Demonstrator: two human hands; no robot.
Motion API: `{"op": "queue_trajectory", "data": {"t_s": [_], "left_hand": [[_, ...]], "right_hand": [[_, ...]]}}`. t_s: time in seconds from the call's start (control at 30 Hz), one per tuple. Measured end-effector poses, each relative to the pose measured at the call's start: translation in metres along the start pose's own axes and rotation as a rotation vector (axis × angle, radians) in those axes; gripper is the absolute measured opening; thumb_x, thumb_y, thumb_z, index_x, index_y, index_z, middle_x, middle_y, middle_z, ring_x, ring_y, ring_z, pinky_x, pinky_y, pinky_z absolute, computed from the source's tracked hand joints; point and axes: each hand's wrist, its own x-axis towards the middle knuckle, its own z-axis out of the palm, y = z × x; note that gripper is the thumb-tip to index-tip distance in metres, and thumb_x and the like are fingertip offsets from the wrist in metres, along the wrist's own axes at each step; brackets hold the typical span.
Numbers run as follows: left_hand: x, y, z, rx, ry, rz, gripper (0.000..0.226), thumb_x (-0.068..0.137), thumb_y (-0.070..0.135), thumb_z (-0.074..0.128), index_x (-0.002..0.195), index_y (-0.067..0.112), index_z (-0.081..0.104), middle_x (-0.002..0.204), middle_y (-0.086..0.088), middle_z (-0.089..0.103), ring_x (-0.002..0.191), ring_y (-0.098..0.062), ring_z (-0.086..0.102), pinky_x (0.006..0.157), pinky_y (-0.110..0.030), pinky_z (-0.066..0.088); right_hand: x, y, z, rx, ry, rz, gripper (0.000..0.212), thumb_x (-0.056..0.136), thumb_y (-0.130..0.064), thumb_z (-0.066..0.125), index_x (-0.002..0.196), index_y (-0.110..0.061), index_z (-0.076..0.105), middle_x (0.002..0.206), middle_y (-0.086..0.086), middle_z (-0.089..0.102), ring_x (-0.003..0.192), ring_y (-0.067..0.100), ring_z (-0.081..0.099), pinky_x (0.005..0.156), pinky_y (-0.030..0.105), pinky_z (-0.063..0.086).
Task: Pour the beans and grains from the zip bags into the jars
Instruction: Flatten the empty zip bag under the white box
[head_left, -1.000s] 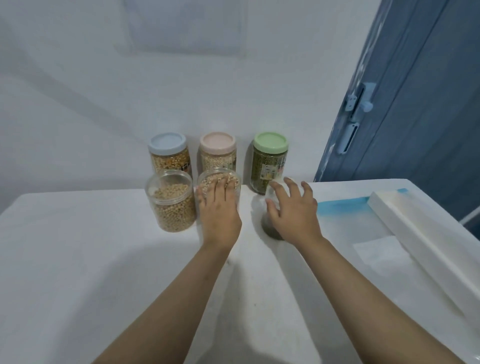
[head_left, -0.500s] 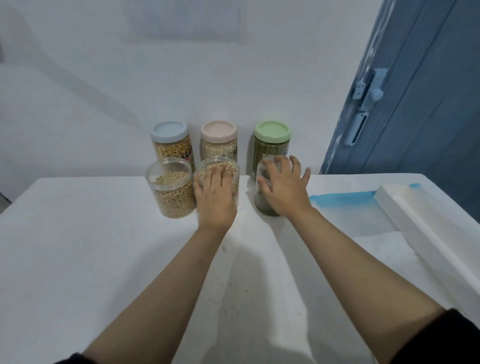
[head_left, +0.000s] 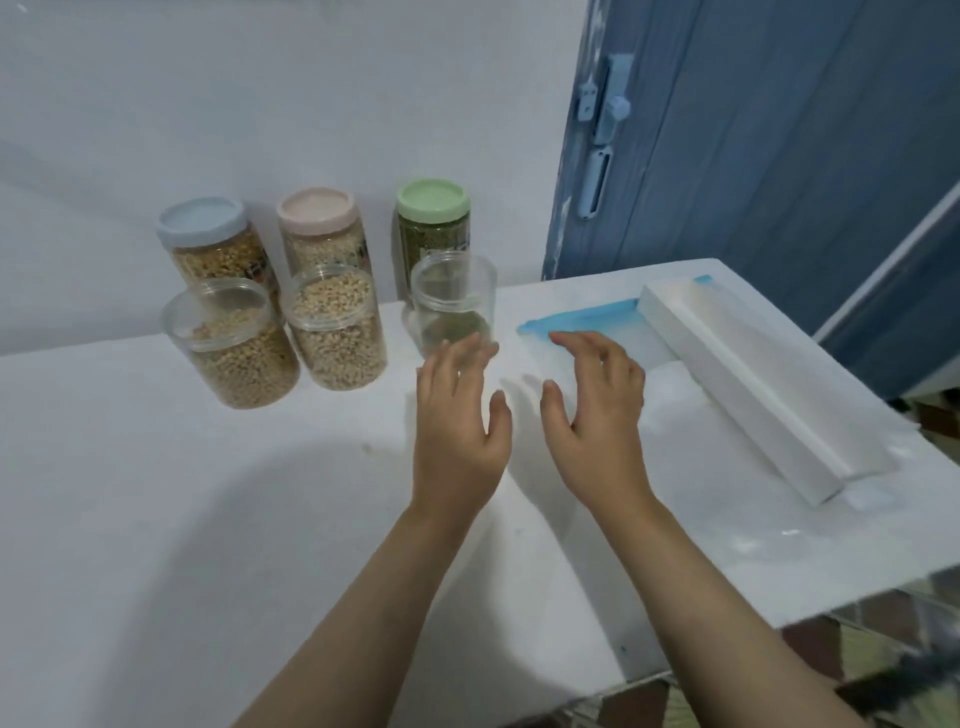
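- Head view, single camera. White table (head_left: 156, 519) against a pale wall; blue door (head_left: 779, 156) at far right.
- Far row, by the wall: three lidded jars, upright: blue-lid jar (head_left: 213, 244), pink-lid jar (head_left: 322, 228), green-lid jar (head_left: 434, 218). All look filled.
- Near row, three open jars, upright, mouths up: left open jar (head_left: 234, 348) well filled with tan beans; middle open jar (head_left: 337, 327) filled nearly to the rim with pale grain; right open jar (head_left: 452, 301) holds only a shallow green layer at the bottom.
- Zip bag (head_left: 587, 332): lies flat on the table right of the right open jar, blue zip strip at its far edge, long axis running left to right. Appears flat and empty; contents cannot be confirmed. Its right end sits under a long white box (head_left: 753, 395).
- Left hand (head_left: 457, 415): fingers spread, holding nothing, hovering just near of the right open jar.
- Right hand (head_left: 597, 410): fingers loosely spread, holding nothing, over the near part of the zip bag; contact not discernible.
- Progress, judged: two open jars done, the third barely filled. No full bag visible, so pouring seems close to finished; lids for the open jars not seen.
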Motion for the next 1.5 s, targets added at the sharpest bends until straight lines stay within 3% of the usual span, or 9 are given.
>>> {"op": "queue_trajectory", "data": {"t_s": [0.13,0.37,0.6,0.73,0.87,1.07,1.27,1.37,1.5], "left_hand": [[-0.012,0.038,0.016,-0.056,-0.031,-0.039,0.044,0.092,0.014,0.052,0.135,0.010,0.055,0.141,-0.004,0.050,0.134,-0.019,0.039,0.113,-0.017,0.025],[-0.013,0.093,0.075,0.011,-0.138,-0.202,0.052,0.096,0.025,0.049,0.146,0.013,0.042,0.150,-0.004,0.042,0.139,-0.019,0.034,0.116,-0.032,0.028],[-0.029,0.115,0.137,0.376,-0.313,-0.776,0.077,0.099,0.046,0.046,0.157,0.011,0.008,0.151,-0.014,0.036,0.136,-0.035,0.032,0.108,-0.045,0.032],[-0.030,0.121,0.156,0.376,-0.359,-0.789,0.074,0.100,0.047,0.044,0.157,0.014,0.010,0.150,-0.009,0.042,0.140,-0.035,0.029,0.112,-0.045,0.029],[-0.028,0.127,0.162,0.123,-0.320,-0.761,0.064,0.101,0.036,0.048,0.158,0.022,0.020,0.158,-0.001,0.034,0.144,-0.032,0.029,0.118,-0.042,0.026],[-0.018,0.133,0.165,-0.067,-0.196,-0.826,0.059,0.100,0.018,0.051,0.155,0.024,0.030,0.158,0.004,0.034,0.139,-0.021,0.039,0.112,-0.032,0.032],[-0.018,0.140,0.183,-0.175,-0.065,-0.979,0.084,0.092,0.015,0.062,0.157,0.023,0.009,0.145,-0.008,0.044,0.120,-0.031,0.054,0.094,-0.036,0.048],[-0.016,0.144,0.188,-0.171,-0.108,-0.959,0.082,0.094,0.015,0.060,0.157,0.026,0.009,0.142,-0.011,0.050,0.121,-0.031,0.055,0.103,-0.040,0.047],[-0.017,0.153,0.193,0.056,-0.234,-0.805,0.074,0.097,0.020,0.055,0.157,0.031,0.015,0.147,-0.006,0.046,0.130,-0.028,0.048,0.108,-0.035,0.038]], "right_hand": [[-0.016,0.023,-0.045,-0.010,-0.028,0.024,0.043,0.093,-0.024,0.046,0.136,-0.027,0.048,0.141,0.000,0.045,0.132,0.021,0.037,0.113,0.034,0.025],[0.003,0.084,-0.110,-0.164,-0.154,0.015,0.044,0.096,-0.020,0.054,0.139,-0.024,0.048,0.147,0.003,0.041,0.133,0.026,0.032,0.114,0.044,0.030],[0.043,0.157,-0.167,-0.491,-0.490,0.117,0.058,0.101,-0.045,0.043,0.154,-0.030,0.024,0.164,0.008,0.013,0.146,0.035,0.016,0.121,0.049,0.011],[0.046,0.191,-0.173,-0.495,-0.801,0.221,0.071,0.096,-0.064,0.043,0.156,-0.038,0.013,0.166,0.007,-0.007,0.145,0.041,0.018,0.116,0.055,0.017],[0.043,0.205,-0.179,-0.369,-0.746,0.188,0.066,0.098,-0.044,0.051,0.154,-0.039,0.017,0.167,0.003,-0.007,0.138,0.038,0.029,0.107,0.048,0.032],[0.060,0.227,-0.203,-0.213,-0.615,0.214,0.060,0.097,-0.042,0.052,0.150,-0.041,0.026,0.166,-0.004,0.008,0.141,0.037,0.028,0.106,0.051,0.032],[0.051,0.248,-0.203,-0.126,-0.710,0.306,0.062,0.098,-0.042,0.050,0.153,-0.042,0.022,0.166,-0.003,0.006,0.145,0.038,0.019,0.111,0.052,0.028],[0.053,0.248,-0.202,-0.097,-0.699,0.305,0.063,0.098,-0.041,0.051,0.153,-0.042,0.022,0.166,-0.003,0.005,0.146,0.038,0.018,0.110,0.049,0.029],[0.050,0.249,-0.200,-0.099,-0.673,0.307,0.064,0.097,-0.043,0.052,0.153,-0.042,0.021,0.166,-0.004,0.004,0.144,0.038,0.020,0.110,0.052,0.030]]}}
